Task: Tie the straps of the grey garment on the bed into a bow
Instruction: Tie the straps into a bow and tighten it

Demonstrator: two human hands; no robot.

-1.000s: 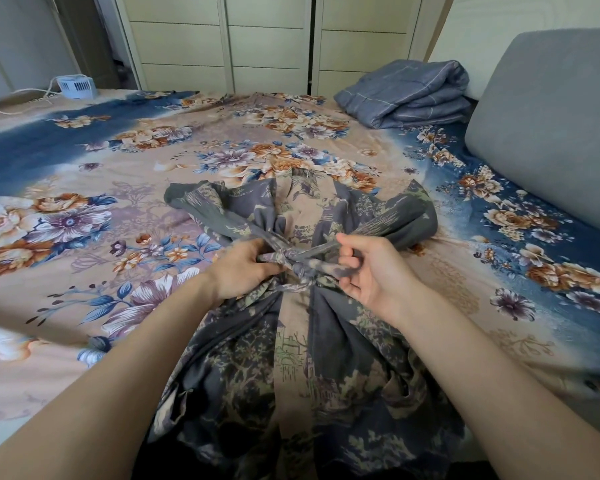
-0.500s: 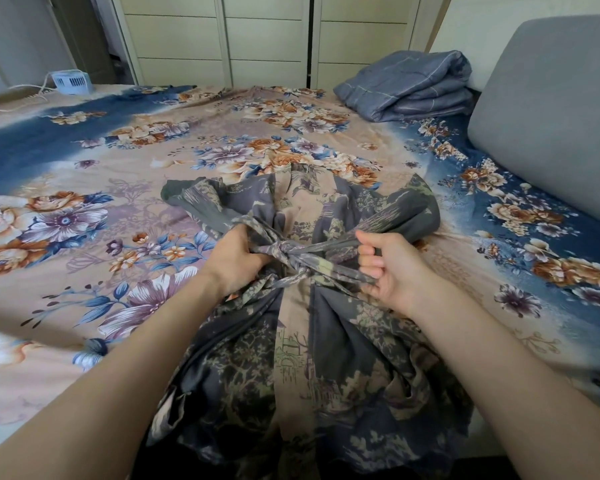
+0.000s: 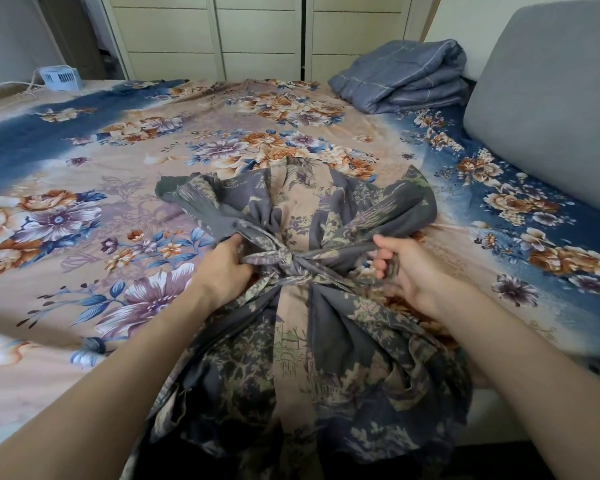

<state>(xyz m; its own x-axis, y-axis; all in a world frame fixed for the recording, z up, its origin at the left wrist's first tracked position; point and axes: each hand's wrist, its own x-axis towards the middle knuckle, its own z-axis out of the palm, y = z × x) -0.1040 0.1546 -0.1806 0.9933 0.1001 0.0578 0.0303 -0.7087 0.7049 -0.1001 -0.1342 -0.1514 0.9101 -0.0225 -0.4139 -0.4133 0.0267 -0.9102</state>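
Note:
The grey patterned garment (image 3: 305, 368) lies spread on the floral bed sheet (image 3: 84, 188), gathered tight at its waist. Its two straps meet in a knot (image 3: 289, 258) at the middle of the waist. My left hand (image 3: 224, 268) grips the strap on the left side of the knot. My right hand (image 3: 407, 268) is closed around the strap on the right, which runs taut from the knot to my fingers. The two hands are well apart, one on each side of the knot.
A folded blue-grey blanket (image 3: 402, 77) lies at the far right of the bed. A grey cushion (image 3: 551, 95) stands along the right side. A small white fan (image 3: 60, 77) with a cord sits at the far left. Cream wardrobe doors (image 3: 257, 32) rise behind the bed.
My hands have pulled apart, the right one moving further right and the left one left. The straps have drawn taut and the knot has tightened at the waist.

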